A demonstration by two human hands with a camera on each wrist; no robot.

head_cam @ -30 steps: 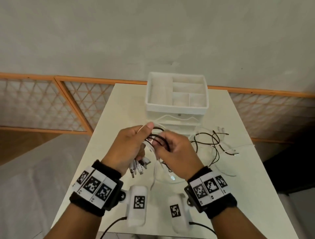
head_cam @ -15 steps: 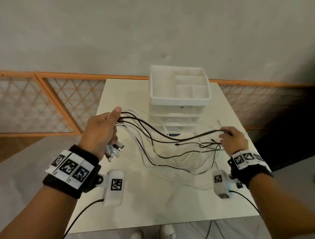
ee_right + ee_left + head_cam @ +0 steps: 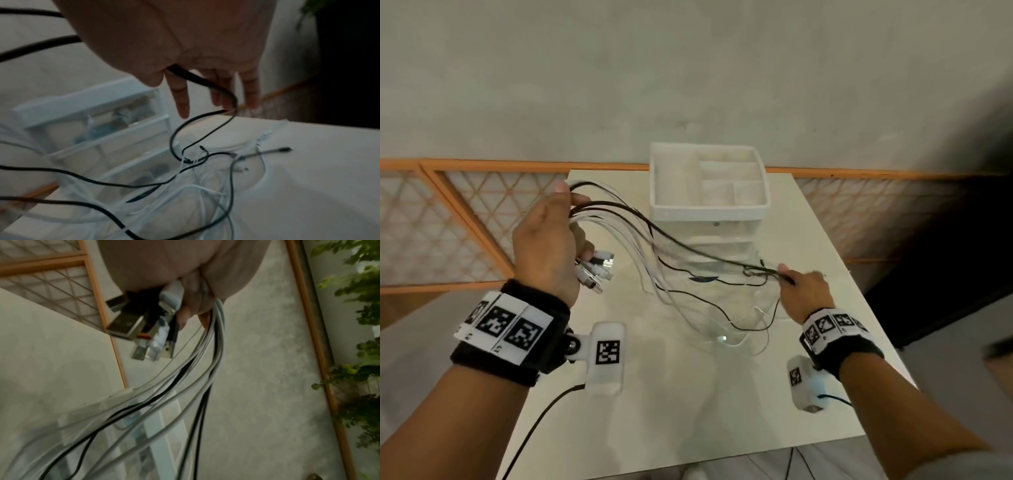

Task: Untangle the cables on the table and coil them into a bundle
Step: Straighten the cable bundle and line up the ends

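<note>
**White and black cords strung between two hands**

White plastic drawers (image 3: 709,219) stand at the far middle of the pale desk (image 3: 825,240), a divided tray on top, right behind the cables (image 3: 654,233). In the head view the left hand (image 3: 548,240) is raised over the desk's left side, clenched around a bunch of white and black cables, with their metal plugs (image 3: 595,270) sticking out below the fist. The strands sag across in front of the drawers to the right hand (image 3: 804,291), which hangs low near the right edge and pinches one black cable. Loose loops lie on the desk between the two hands. An orange-framed lattice screen (image 3: 465,212) runs behind the desk.

From the left wrist, the fingers (image 3: 193,305) curl tightly round smooth, round cords (image 3: 205,369); flat rectangular USB plugs (image 3: 127,326) cluster just beside them. Green foliage (image 3: 359,353) shows at the side.

From the right wrist, a thin black cable (image 3: 205,81) passes between the thumb and the palm of the right hand (image 3: 174,40), while the fingers (image 3: 183,97) hang nearly straight. Below lies a knot of black and translucent white strands (image 3: 195,162) on the desk, close against the clear drawer fronts (image 3: 102,129).
</note>
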